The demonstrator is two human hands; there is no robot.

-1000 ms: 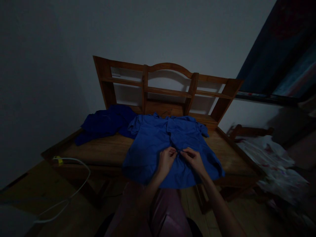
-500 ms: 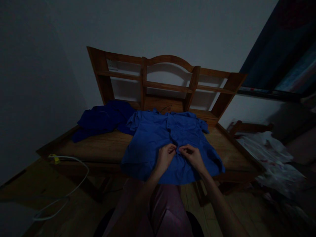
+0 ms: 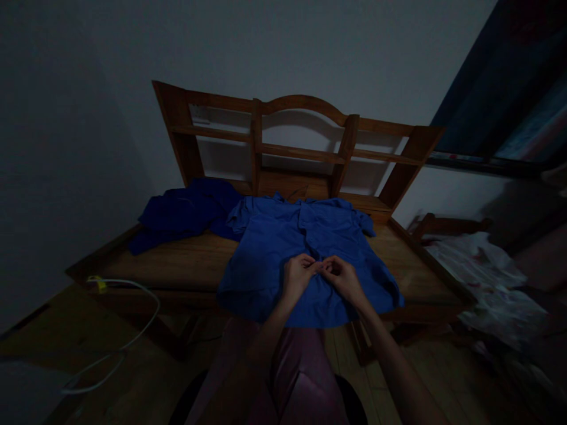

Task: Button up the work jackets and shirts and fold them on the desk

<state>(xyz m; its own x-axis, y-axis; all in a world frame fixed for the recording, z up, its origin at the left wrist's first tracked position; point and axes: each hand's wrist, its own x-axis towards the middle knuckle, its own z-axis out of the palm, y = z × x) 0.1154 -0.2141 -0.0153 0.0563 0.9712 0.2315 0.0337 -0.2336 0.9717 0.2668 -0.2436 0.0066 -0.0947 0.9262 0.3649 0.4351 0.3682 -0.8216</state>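
Observation:
A blue short-sleeved shirt (image 3: 266, 254) lies spread on the wooden desk (image 3: 177, 265), its collar toward the back and its hem hanging over the front edge. Both hands meet at the front placket, in the lower half of the shirt. My left hand (image 3: 297, 276) pinches the shirt's front edge between thumb and fingers. Right beside it, my right hand (image 3: 343, 277) pinches the same edge, the fingertips of the two hands touching or nearly so. Any button between the fingertips is too small and dark to make out.
A darker blue garment (image 3: 186, 212) lies crumpled on the desk's left side. Behind stands a wooden shelf rack (image 3: 301, 154) against the wall. A white cable (image 3: 142, 288) loops off the left corner. White plastic bags (image 3: 482, 265) lie at the right, by a wooden chair back (image 3: 456, 226).
My left thumb and fingers have moved right, closing the small gap to my right fingertips at the placket. The shirt stays in place.

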